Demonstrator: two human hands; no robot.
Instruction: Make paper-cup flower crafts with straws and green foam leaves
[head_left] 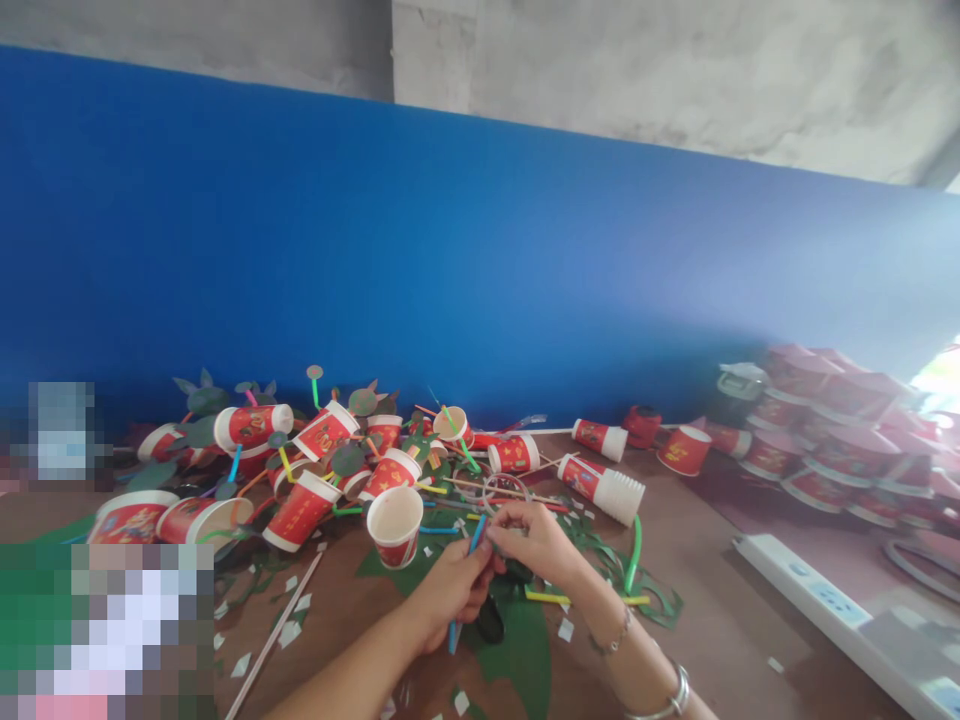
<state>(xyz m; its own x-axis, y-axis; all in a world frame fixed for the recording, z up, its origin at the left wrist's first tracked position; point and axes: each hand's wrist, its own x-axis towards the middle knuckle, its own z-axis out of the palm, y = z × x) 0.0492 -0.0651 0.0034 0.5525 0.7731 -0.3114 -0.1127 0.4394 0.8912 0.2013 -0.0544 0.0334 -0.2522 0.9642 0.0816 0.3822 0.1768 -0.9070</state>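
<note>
My left hand [454, 590] is closed around a blue drinking straw [456, 632], which slants up through the fingers. Close beside the straw's upper end, the fingertips of my right hand [536, 540] are pinched together; what they grip is too small to make out. A black, rounded object [491, 620] shows just below both hands, partly hidden by them. Behind the fingers lies a clear ring like a tape roll [506, 490]. An upright red-and-white paper cup [395, 530] stands left of my hands.
A heap of red paper cups [304, 512] with straws and paper discs spreads at the back left. Stacked cups [600, 487] lie right of centre. A white power strip [825, 600] and piled red cup pieces [832, 420] occupy the right. Paper scraps [290, 632] litter the table.
</note>
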